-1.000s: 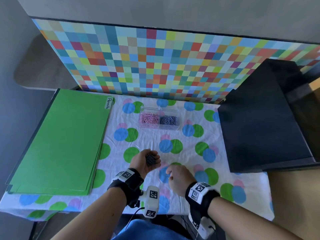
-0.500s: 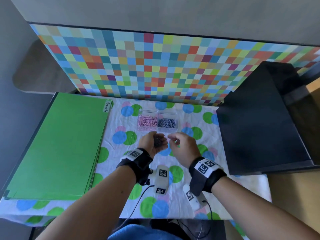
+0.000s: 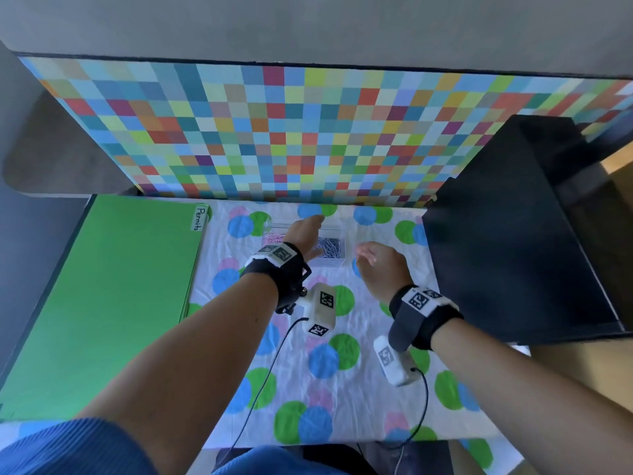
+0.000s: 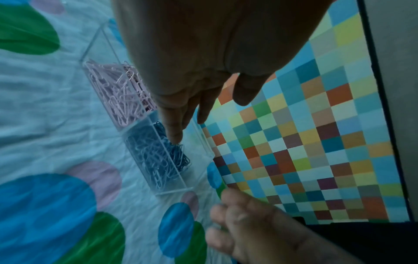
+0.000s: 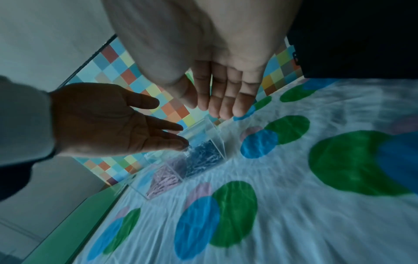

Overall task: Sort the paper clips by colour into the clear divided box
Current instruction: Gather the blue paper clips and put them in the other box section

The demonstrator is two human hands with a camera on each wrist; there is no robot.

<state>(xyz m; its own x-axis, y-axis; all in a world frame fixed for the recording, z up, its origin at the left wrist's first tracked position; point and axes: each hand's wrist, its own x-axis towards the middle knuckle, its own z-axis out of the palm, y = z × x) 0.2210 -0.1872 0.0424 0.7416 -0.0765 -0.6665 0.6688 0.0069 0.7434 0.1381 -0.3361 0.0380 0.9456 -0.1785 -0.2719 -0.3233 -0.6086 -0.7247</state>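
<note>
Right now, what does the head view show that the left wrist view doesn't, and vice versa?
Head view only: the green folders labelled Permits, the black box on the right, both forearms and wrist cameras.

Left wrist view only: the left hand from beneath, straight fingers reaching down to the blue clips, and the divider between them and the pink clips.

Both: the clear divided box, right hand beside it holding nothing, spotted cloth, checkered backdrop.

Black wristbands [image 3: 274,269] bearing white panels with black square-pattern markers are worn on both bare forearms; white marker-tagged camera units [image 3: 320,311] with thin black cables [image 3: 270,371] are slung beneath, and blue ribbed clothing [image 3: 68,447] is seen nearest.
</note>
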